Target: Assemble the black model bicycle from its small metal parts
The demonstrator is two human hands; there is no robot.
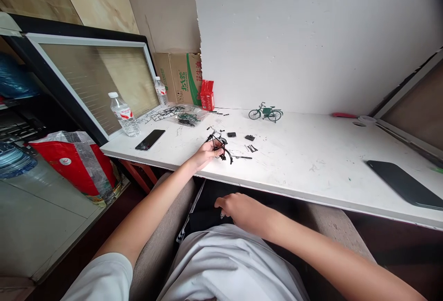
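My left hand [206, 154] is closed around a black model bicycle [221, 143], partly assembled, at the table's front edge. Its handlebar points up and a curved fender hangs at the right. My right hand [232, 207] rests low over the black shorts in my lap, fingers curled together; what they hold, if anything, is hidden. On the white table near the model lie two small black blocks, one [231, 134] left of the other [249, 138], some small dark parts [251, 148] and a thin black rod [242, 157]. Farther back stands a finished green model bicycle [266, 113].
At the left are a phone [150, 139], a water bottle [125, 115], a second bottle [161, 91], black part frames [162, 115] and a plastic bag of green parts [188, 118]. A red box [207, 95] stands behind. A dark flat tray-like object [404, 183] lies right.
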